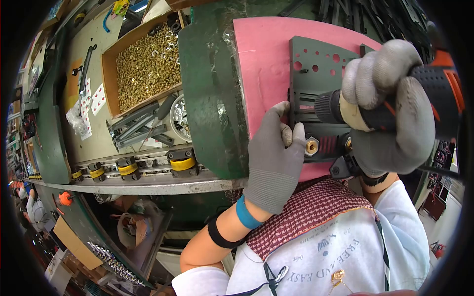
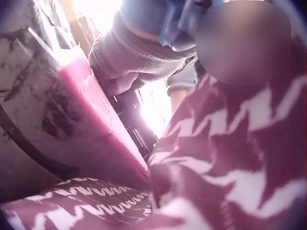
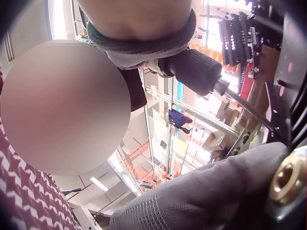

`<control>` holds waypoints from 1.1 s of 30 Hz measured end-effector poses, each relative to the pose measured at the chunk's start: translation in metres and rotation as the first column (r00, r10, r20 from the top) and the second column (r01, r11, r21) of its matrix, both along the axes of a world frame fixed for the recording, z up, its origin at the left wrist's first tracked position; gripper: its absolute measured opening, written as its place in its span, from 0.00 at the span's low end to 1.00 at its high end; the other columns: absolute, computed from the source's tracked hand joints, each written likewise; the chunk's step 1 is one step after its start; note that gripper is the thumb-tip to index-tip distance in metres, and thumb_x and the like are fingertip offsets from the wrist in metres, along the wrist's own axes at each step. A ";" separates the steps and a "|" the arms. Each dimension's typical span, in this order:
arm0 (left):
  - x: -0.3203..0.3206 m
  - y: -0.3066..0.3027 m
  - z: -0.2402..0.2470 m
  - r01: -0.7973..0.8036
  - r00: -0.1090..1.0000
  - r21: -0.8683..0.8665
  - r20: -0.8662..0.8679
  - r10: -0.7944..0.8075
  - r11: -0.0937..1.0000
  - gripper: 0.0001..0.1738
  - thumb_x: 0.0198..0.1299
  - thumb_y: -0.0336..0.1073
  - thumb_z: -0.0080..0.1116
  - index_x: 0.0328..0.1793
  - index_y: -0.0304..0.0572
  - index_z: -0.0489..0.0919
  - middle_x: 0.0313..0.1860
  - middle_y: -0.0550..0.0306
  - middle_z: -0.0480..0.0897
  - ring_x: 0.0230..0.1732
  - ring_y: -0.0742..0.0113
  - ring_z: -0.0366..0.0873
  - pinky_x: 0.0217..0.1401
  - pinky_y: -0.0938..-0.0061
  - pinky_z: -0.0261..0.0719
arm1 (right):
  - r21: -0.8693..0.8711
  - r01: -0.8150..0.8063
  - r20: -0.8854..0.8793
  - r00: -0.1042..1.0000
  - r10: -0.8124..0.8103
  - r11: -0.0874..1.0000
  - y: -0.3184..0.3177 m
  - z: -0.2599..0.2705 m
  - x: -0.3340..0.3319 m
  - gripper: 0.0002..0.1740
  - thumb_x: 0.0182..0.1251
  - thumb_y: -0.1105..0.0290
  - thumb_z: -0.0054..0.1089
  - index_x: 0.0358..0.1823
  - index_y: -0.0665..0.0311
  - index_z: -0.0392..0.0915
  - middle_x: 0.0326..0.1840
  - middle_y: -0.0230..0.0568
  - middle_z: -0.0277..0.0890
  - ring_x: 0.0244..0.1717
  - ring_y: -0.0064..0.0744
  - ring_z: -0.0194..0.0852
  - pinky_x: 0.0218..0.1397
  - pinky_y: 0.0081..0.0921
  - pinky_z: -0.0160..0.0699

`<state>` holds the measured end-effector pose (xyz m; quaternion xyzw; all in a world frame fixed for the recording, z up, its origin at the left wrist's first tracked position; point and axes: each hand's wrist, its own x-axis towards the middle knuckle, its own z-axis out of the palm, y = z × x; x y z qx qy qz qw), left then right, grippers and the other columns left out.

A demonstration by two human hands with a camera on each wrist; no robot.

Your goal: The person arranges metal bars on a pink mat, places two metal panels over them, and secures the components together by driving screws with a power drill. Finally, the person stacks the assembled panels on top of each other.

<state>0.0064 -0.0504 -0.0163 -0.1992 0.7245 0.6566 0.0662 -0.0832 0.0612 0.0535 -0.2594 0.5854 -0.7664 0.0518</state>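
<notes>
My right hand [image 1: 390, 98], in a grey glove, grips a black-and-orange power screwdriver [image 1: 437, 91]. In the right wrist view its chuck [image 3: 196, 72] carries a long bit [image 3: 249, 108] whose tip is right at the plate. That dark grey metal plate [image 1: 297, 81], with round holes and slots, lies on a pink mat [image 1: 261, 64]. My gloved left hand [image 1: 276, 158] holds the plate's near left edge with bent fingers and thumb. Beside the thumb sits a brass hex fitting [image 1: 311, 146] on a bracket at the plate's lower end; it also shows in the right wrist view.
Left of the green bench top [image 1: 210, 98] stand a cardboard box [image 1: 109, 81] of small brass parts and a round dish [image 1: 174, 118] of metal rings. Grey brackets [image 1: 140, 128] lie between them. Yellow-banded rollers [image 1: 182, 164] line the front rail. Dark metal parts [image 1: 345, 17] are piled behind the mat.
</notes>
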 end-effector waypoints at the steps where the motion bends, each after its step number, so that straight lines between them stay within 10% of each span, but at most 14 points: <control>1: 0.001 0.000 -0.001 -0.009 1.000 0.022 -0.008 0.009 1.000 0.20 0.61 0.28 0.59 0.59 0.30 0.74 0.23 0.68 0.60 0.26 0.81 0.59 0.31 0.83 0.66 | 0.081 -0.089 0.021 0.996 0.088 0.993 0.001 0.000 -0.003 0.10 0.72 0.67 0.39 0.39 0.67 0.65 0.27 0.32 0.61 0.27 0.23 0.59 0.33 0.23 0.63; 7: 0.001 0.003 -0.003 -0.041 0.996 -0.009 -0.078 0.041 0.999 0.21 0.60 0.29 0.61 0.60 0.31 0.74 0.24 0.66 0.63 0.27 0.79 0.61 0.33 0.81 0.68 | 0.026 -0.248 -0.085 0.965 0.250 0.968 -0.005 -0.014 -0.018 0.19 0.67 0.73 0.40 0.58 0.72 0.60 0.28 0.33 0.61 0.20 0.18 0.58 0.25 0.20 0.64; 13: 0.001 -0.013 0.013 0.083 0.996 0.130 0.030 -0.088 0.988 0.24 0.64 0.31 0.55 0.65 0.30 0.69 0.30 0.62 0.73 0.31 0.78 0.69 0.36 0.80 0.72 | 0.060 -0.068 -0.141 0.987 0.076 0.996 -0.012 -0.007 -0.001 0.34 0.67 0.74 0.41 0.74 0.64 0.46 0.29 0.33 0.61 0.22 0.19 0.59 0.26 0.19 0.68; 16: -0.001 -0.027 0.014 0.026 0.997 0.395 0.057 -0.052 0.918 0.21 0.71 0.33 0.47 0.66 0.29 0.68 0.38 0.58 0.77 0.35 0.77 0.73 0.39 0.80 0.76 | -0.004 -0.028 -0.181 0.983 0.026 1.000 -0.003 -0.004 0.000 0.23 0.68 0.71 0.43 0.64 0.68 0.58 0.29 0.33 0.62 0.22 0.20 0.58 0.25 0.18 0.65; 18: -0.005 -0.034 0.012 0.026 0.997 0.510 0.054 -0.062 0.860 0.20 0.73 0.34 0.43 0.65 0.29 0.68 0.41 0.56 0.78 0.36 0.76 0.74 0.40 0.80 0.78 | 0.009 -0.133 0.108 0.985 0.132 0.991 0.013 0.012 0.002 0.12 0.67 0.61 0.48 0.34 0.59 0.60 0.26 0.32 0.61 0.26 0.23 0.57 0.27 0.19 0.58; 33: -0.016 -0.038 0.000 0.014 0.990 0.794 0.072 -0.117 0.608 0.24 0.70 0.51 0.54 0.55 0.35 0.75 0.26 0.64 0.75 0.21 0.79 0.64 0.25 0.85 0.63 | -0.195 -0.093 0.069 0.992 0.109 0.976 0.013 0.030 0.003 0.10 0.65 0.64 0.50 0.32 0.57 0.59 0.25 0.29 0.58 0.29 0.23 0.53 0.33 0.18 0.57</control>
